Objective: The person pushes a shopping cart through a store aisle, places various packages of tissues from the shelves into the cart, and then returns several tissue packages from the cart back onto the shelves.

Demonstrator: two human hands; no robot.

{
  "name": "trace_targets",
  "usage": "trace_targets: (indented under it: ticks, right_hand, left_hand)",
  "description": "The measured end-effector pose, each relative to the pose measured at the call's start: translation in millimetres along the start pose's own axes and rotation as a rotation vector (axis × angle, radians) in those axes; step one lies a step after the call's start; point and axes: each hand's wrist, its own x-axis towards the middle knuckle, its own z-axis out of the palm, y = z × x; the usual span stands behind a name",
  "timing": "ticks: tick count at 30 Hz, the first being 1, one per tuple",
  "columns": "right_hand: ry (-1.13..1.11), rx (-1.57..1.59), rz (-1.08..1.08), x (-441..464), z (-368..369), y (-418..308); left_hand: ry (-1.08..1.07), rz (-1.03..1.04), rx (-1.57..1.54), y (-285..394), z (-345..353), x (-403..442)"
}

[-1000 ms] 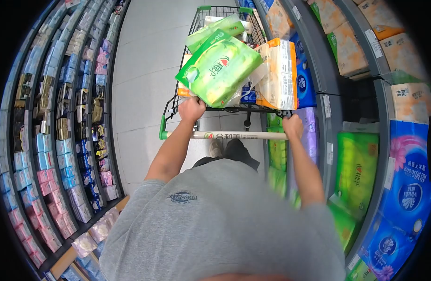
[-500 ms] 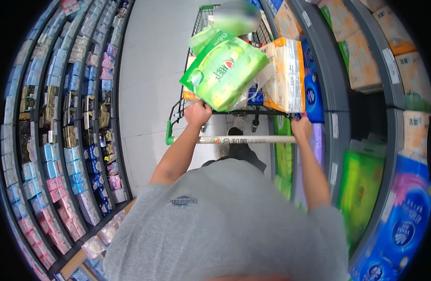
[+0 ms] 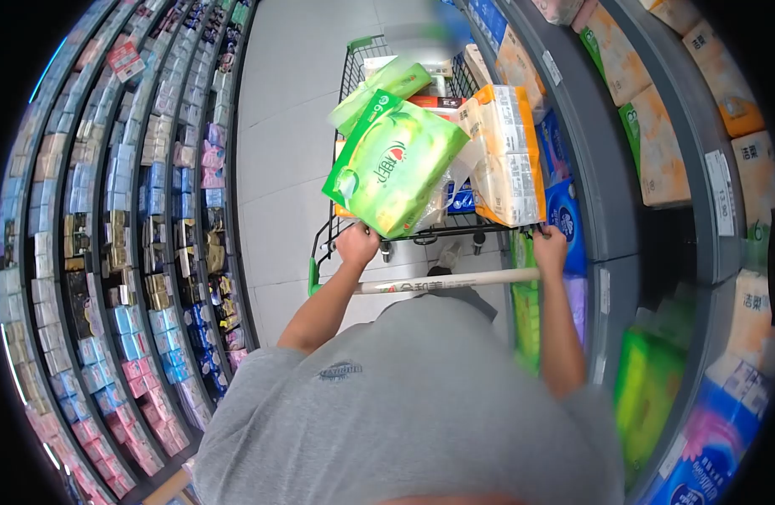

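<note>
My left hand (image 3: 358,245) is closed on the near-left rim of a shopping cart, just below a green tissue pack. My right hand (image 3: 550,249) is closed at the cart's near-right corner, under an orange-and-white tissue pack (image 3: 507,160). The green pack (image 3: 396,164) lies tilted on top of the cart's load. Behind it rests a lighter green pack (image 3: 379,93). The cart's pale handle bar (image 3: 455,279) with its green end crosses in front of my body, nearer than both hands.
Shelves of small packets (image 3: 127,320) line the left side. On the right, grey shelves hold large tissue packs, among them an orange-patterned one (image 3: 657,151) and a green one (image 3: 648,396). Grey floor tiles (image 3: 278,168) run along the aisle. Something blurred passes beyond the cart.
The shelves have slid downward in view on both sides. The cart, its load and both hands sit slightly lower in the picture. Both hands keep their hold. A foot shows below the cart.
</note>
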Motion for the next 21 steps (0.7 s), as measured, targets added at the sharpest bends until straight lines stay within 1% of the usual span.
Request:
trace_targets:
  ticks: [1,2,3,5,7,9,10,11,13,15,16,17,19,21]
  right_hand:
    - [-0.001,0.247,-0.009,-1,10,25]
    - [-0.003,0.494,-0.024,1,11,29]
    - [0.002,0.498,-0.024,8,11,32]
    - [0.217,0.738,-0.155,19,1,15]
    - [0.230,0.793,-0.192,13,-23,-41]
    - [0.331,0.433,-0.421,36,1,-58]
    - [0.149,0.559,-0.511,46,11,-68]
    - [0.251,0.287,-0.551,47,19,-77]
    - [0.127,0.154,-0.276,48,37,-97]
    - [0.038,0.063,-0.179,52,36,-105]
    - [-0.011,0.065,-0.122,54,33,-109]
    - [-0.007,0.067,-0.117,54,35,-110]
    - [-0.032,0.047,-0.087,56,31,-109]
    - [-0.012,-0.017,-0.098,61,39,-108]
  left_hand:
    - [0.018,0.016,-0.003,-2,4,-7]
    - [0.020,0.020,-0.007,-1,8,-7]
    - [0.023,0.026,-0.007,0,12,-5]
    - [0.025,0.008,-0.002,-3,12,0]
    - [0.007,0.026,0.035,-7,18,1]
    - [-0.023,-0.007,0.046,-8,27,5]
    - [-0.031,0.008,0.059,-12,33,7]
    - [-0.020,0.028,0.073,-15,36,8]
    - [-0.017,0.039,0.095,-17,44,14]
    - [-0.022,0.043,0.099,-15,47,24]
    - [0.020,0.060,0.122,-17,48,26]
    - [0.059,0.074,0.144,-19,50,26]
    - [0.072,0.052,0.182,-19,54,30]
    - [0.053,0.070,0.126,-14,51,34]
